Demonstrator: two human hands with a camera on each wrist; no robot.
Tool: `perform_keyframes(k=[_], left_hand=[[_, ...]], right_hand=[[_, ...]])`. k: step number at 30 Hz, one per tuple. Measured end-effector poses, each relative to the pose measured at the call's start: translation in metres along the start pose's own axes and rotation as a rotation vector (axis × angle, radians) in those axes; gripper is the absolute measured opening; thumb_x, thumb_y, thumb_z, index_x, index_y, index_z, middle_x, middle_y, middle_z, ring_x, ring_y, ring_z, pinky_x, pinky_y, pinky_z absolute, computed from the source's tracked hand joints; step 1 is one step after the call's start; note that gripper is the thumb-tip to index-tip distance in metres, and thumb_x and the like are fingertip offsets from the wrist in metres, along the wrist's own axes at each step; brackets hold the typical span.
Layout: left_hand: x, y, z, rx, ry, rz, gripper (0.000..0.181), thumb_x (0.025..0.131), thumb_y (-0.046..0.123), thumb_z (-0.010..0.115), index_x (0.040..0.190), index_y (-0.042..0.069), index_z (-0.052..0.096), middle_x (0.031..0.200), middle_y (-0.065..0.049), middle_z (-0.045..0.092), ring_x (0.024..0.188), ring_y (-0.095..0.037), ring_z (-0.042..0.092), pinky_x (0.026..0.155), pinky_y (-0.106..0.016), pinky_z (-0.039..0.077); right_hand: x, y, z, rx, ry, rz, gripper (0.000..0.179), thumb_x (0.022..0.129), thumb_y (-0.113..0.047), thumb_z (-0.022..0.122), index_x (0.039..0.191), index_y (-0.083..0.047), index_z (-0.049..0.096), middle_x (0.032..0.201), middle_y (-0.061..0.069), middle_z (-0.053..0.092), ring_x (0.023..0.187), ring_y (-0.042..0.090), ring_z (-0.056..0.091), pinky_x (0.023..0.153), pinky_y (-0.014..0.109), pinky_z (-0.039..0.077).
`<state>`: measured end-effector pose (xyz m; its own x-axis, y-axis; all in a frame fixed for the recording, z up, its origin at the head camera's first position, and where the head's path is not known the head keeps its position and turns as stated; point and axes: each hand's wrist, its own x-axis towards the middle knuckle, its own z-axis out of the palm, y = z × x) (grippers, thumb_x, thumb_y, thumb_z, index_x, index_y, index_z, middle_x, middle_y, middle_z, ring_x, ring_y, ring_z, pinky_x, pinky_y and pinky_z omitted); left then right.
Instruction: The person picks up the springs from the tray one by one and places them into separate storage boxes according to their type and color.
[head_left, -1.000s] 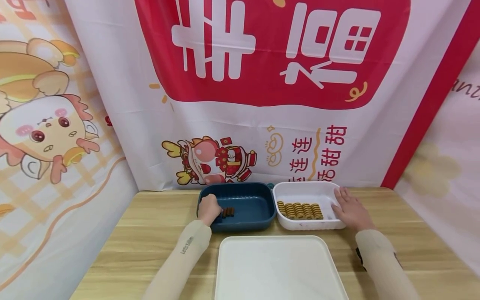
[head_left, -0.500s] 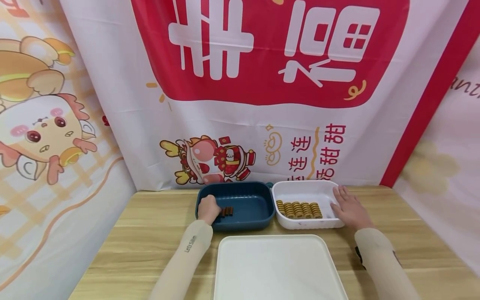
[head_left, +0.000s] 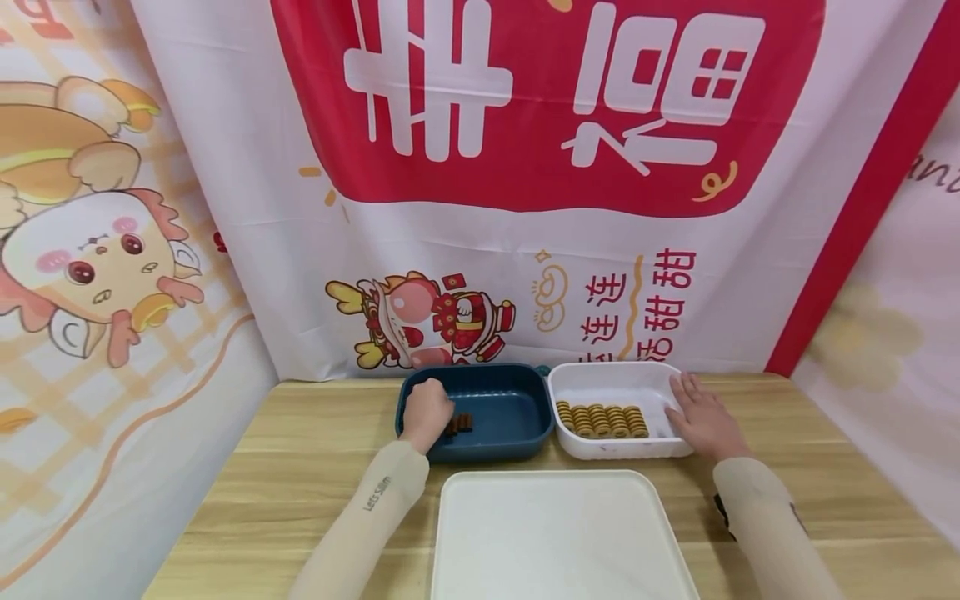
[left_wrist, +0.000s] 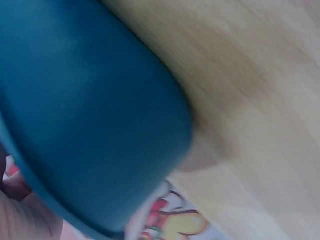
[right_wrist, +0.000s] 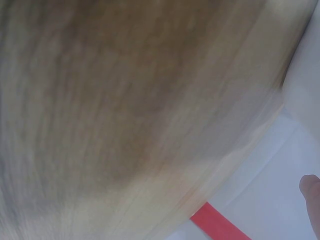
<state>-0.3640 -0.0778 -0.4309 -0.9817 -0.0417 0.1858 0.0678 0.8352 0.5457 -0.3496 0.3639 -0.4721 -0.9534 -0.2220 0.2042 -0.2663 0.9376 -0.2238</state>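
Observation:
In the head view my left hand (head_left: 429,414) reaches into the left end of a dark blue container (head_left: 517,408), its fingers curled. Close by its fingertips lie several short brown sticks (head_left: 463,422); whether it grips one is hidden. The left wrist view shows the container's blue outer wall (left_wrist: 100,110) and part of the hand (left_wrist: 27,217). My right hand (head_left: 707,421) rests with straight fingers on the right rim of a white container (head_left: 622,450). Inside that container stand several rows of round, yellow-brown ringed biscuits (head_left: 607,421). A fingertip (right_wrist: 311,187) shows in the right wrist view.
A white square tray (head_left: 558,533) lies in front of both containers on the wooden table (head_left: 247,483). Behind the table hangs a printed red and white cloth (head_left: 465,233), close to the containers' far sides. A patterned cloth (head_left: 97,350) hangs on the left.
My left hand has shifted slightly up and to the right inside the blue container, covering more of the brown sticks. The right hand stays on the white container's rim.

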Motion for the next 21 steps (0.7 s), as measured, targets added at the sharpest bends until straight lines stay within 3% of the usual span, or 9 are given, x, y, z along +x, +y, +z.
perform_keyframes(k=[2,4,8,13,18,21], left_hand=[[-0.004,0.010,-0.001,-0.009,0.022,0.083,0.043,0.086,0.004,0.063,0.047,0.009,0.045,0.044,0.001,0.036,0.040,-0.014,0.040,0.041,-0.026,0.030],[-0.012,0.022,-0.001,-0.010,0.046,0.195,0.034,0.086,0.010,0.068,0.054,0.008,0.058,0.049,0.002,0.049,0.046,-0.012,0.048,0.045,-0.024,0.038],[-0.037,0.055,0.000,-0.084,0.005,0.435,0.012,0.084,0.019,0.074,0.079,0.009,0.074,0.072,0.002,0.065,0.064,-0.008,0.058,0.059,-0.020,0.049],[-0.084,0.099,0.017,-0.201,-0.207,0.642,0.008,0.083,0.018,0.075,0.080,0.010,0.075,0.072,0.008,0.064,0.064,0.002,0.053,0.058,-0.011,0.044],[-0.138,0.126,0.052,-0.023,-0.381,0.909,0.007,0.082,0.023,0.075,0.078,0.017,0.075,0.069,0.016,0.063,0.062,0.011,0.046,0.060,-0.004,0.036],[-0.162,0.138,0.067,0.113,-0.494,1.037,0.007,0.082,0.027,0.073,0.081,0.021,0.074,0.073,0.018,0.063,0.064,0.013,0.047,0.061,-0.003,0.035]], right_hand=[[0.000,0.000,-0.001,0.000,-0.001,0.007,0.062,0.099,-0.027,0.043,0.143,0.013,0.026,0.147,0.035,0.020,0.137,0.050,0.017,0.107,0.063,0.013],[0.000,0.000,-0.001,-0.002,-0.004,0.006,0.062,0.099,-0.027,0.044,0.144,0.012,0.026,0.147,0.035,0.021,0.137,0.049,0.017,0.107,0.064,0.013],[0.000,-0.001,-0.002,0.003,-0.013,0.010,0.063,0.099,-0.028,0.044,0.144,0.012,0.026,0.147,0.035,0.021,0.137,0.049,0.016,0.106,0.064,0.013],[0.000,-0.001,-0.004,0.001,-0.016,0.008,0.063,0.099,-0.028,0.044,0.144,0.013,0.025,0.148,0.035,0.020,0.137,0.049,0.016,0.106,0.064,0.013],[0.000,-0.001,-0.003,0.009,-0.027,0.010,0.064,0.099,-0.029,0.044,0.144,0.012,0.025,0.148,0.035,0.019,0.137,0.049,0.015,0.106,0.065,0.012],[0.000,-0.001,-0.003,0.016,-0.033,0.017,0.064,0.099,-0.029,0.043,0.144,0.012,0.024,0.148,0.035,0.018,0.138,0.049,0.015,0.107,0.064,0.011]])
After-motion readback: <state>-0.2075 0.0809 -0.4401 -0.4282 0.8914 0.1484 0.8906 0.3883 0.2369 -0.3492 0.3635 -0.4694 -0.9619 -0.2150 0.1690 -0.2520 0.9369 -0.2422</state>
